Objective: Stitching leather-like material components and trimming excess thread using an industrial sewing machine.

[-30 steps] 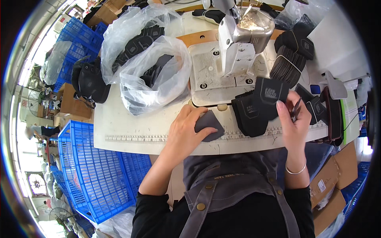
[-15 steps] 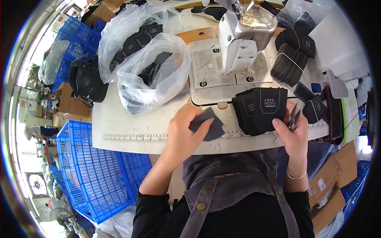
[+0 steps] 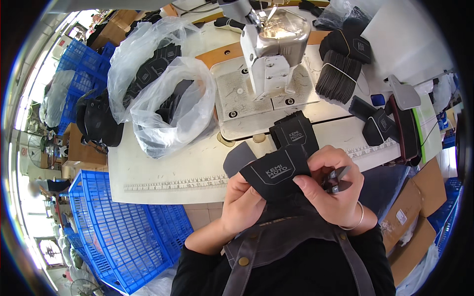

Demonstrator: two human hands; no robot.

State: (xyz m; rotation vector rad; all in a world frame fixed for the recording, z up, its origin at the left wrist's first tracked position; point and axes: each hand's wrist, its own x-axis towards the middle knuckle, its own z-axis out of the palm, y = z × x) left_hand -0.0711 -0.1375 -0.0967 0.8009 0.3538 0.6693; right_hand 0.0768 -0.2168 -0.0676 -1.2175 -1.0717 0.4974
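Observation:
My left hand [image 3: 242, 204] and my right hand [image 3: 333, 185] hold a black fabric piece [image 3: 277, 170] with light printing between them, just off the table's front edge. My left fingers are closed on its left side, and a plain dark grey piece [image 3: 238, 159] sticks out behind it there; whether those fingers also grip it is hidden. At the right edge my right thumb and finger pinch the black piece. The same hand carries a pair of thread snips [image 3: 338, 180] in its palm. Behind lies a stack of similar black printed pieces [image 3: 295, 132] on the table.
A sewing machine [image 3: 276, 54] stands beyond the stack. Clear plastic bags [image 3: 197, 111] of black pieces lie left, banded bundles [image 3: 339, 76] right. A ruler strip [image 3: 173, 185] runs along the table's front. Blue crates [image 3: 123, 232] stand left below, a cardboard box [image 3: 410, 212] right.
My right hand has brought a black printed piece off the stack toward me, snips still in the palm. My left hand has moved nearer and now grips its left side. The view has shifted.

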